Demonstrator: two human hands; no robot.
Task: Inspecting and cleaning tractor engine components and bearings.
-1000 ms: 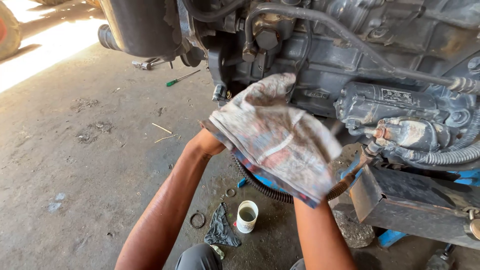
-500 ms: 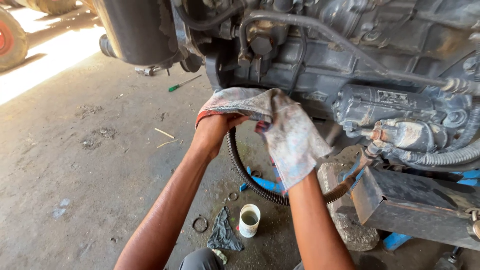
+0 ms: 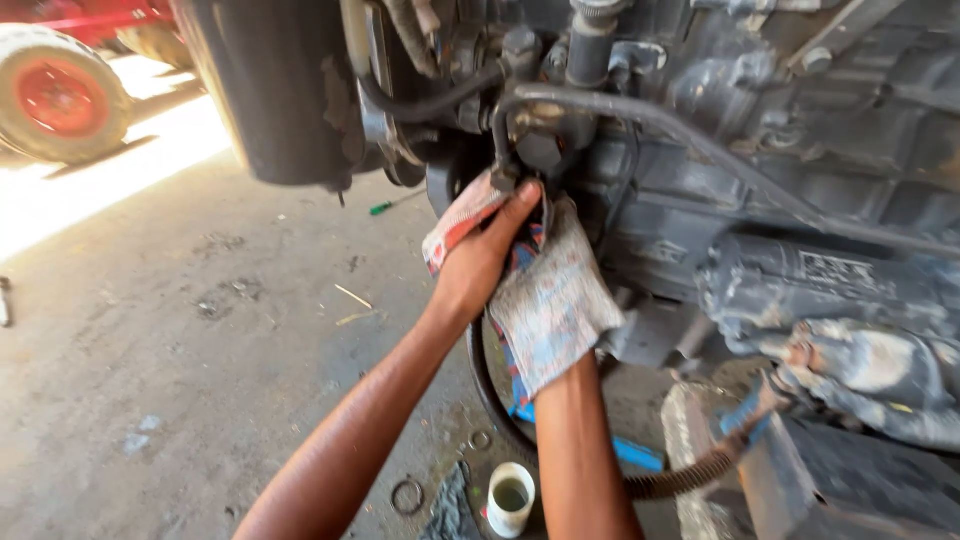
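Engine: big grimy dark grey metal engine block fills the top right, black hoses running across it.
Floor: dusty concrete floor, sunlit at the far left.
Rag: faded white cloth rag with red and blue print, pressed up against the engine's lower front.
Left hand: on top of the rag, grip closed around a fold.
Right hand: totally wrapped in the rag, can't tell its grip.
Cup: 1 small white plastic cup on the floor by the forearms.
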